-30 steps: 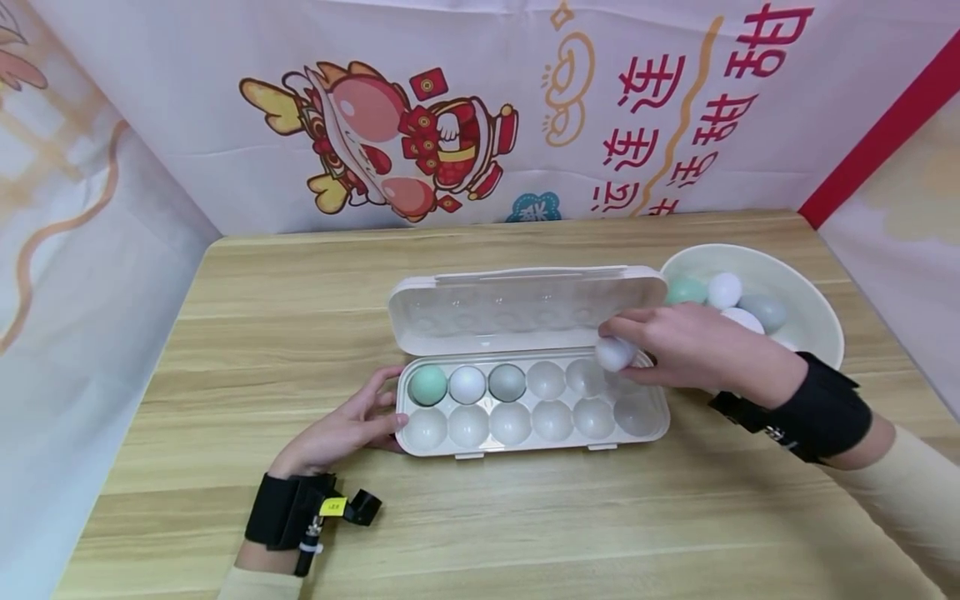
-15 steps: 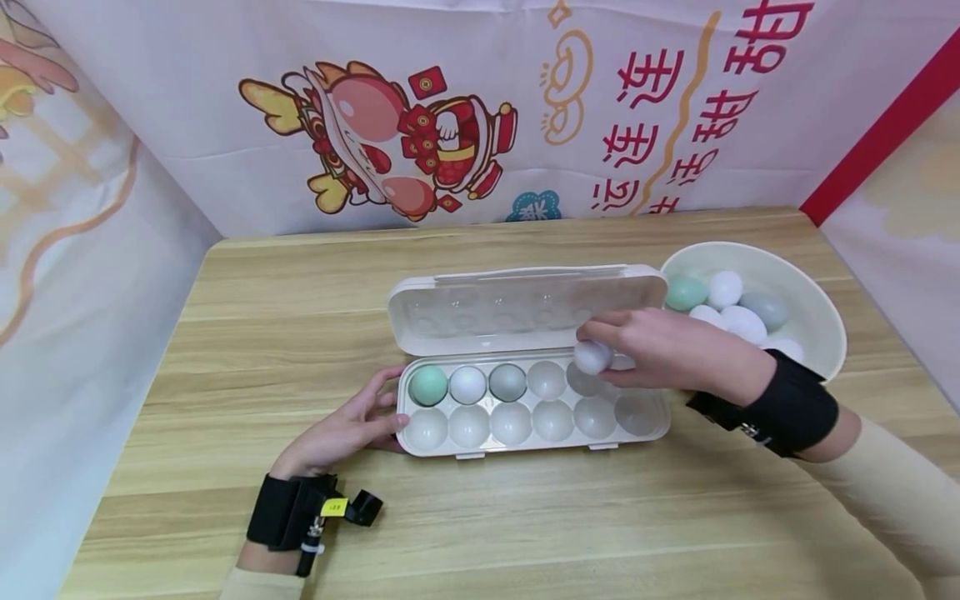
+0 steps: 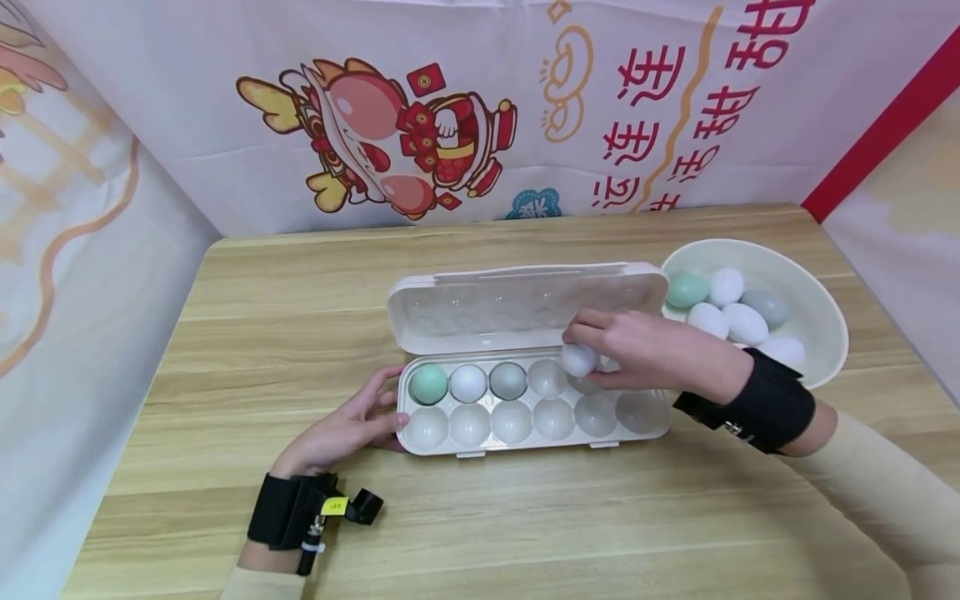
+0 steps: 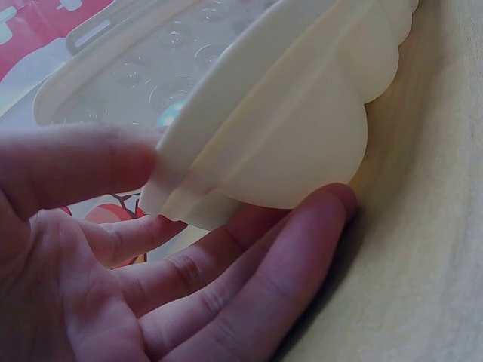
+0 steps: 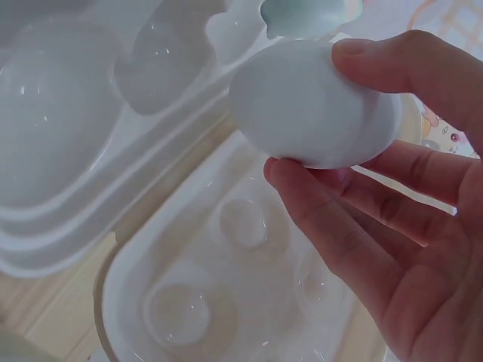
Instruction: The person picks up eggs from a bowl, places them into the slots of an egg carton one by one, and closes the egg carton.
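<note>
A white egg carton (image 3: 532, 408) lies on the table with its lid (image 3: 480, 317) swung back. Three eggs fill the left of its back row: a green egg (image 3: 428, 384), a white egg (image 3: 468, 384) and a grey egg (image 3: 507, 382). My left hand (image 3: 352, 425) grips the carton's left end, thumb on the rim and fingers curled under the cup, as the left wrist view shows. Between thumb and fingertips, my right hand (image 3: 637, 350) pinches another white egg (image 5: 309, 105) above the right part of the back row. The front-row cups hold nothing.
At the right stands a cream bowl (image 3: 825, 333) with several white, grey and green eggs inside. Behind the wooden table (image 3: 300, 292) hangs a printed cloth (image 3: 225, 167). A small black wrist camera (image 3: 363, 507) juts out beside the left wrist.
My right hand has moved left along the carton's back row with the white egg, uncovering more eggs in the bowl. The left hand has stayed on the carton's end.
</note>
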A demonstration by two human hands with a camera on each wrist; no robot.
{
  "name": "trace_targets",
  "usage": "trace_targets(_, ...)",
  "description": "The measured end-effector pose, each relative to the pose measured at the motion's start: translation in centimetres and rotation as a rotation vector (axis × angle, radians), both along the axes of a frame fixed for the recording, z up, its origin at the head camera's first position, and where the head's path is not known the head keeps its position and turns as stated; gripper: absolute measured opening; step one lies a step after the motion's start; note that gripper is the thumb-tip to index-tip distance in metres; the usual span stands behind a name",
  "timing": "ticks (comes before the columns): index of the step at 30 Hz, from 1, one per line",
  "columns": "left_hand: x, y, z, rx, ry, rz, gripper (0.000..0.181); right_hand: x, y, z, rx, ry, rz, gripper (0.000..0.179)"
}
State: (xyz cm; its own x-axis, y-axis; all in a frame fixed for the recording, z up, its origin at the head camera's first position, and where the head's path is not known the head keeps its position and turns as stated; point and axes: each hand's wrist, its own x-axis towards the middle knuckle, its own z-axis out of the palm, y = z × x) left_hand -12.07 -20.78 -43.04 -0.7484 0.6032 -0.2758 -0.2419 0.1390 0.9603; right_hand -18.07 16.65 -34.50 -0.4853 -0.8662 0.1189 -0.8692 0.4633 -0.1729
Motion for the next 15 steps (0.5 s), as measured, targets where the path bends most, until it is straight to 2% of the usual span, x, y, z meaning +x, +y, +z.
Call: trace_targets(15,0.1,0.0,-0.1,0.004,-0.005,0.006,0.06,0.0,-1.1,-1.0,0.012,0.013,0.015,0.039)
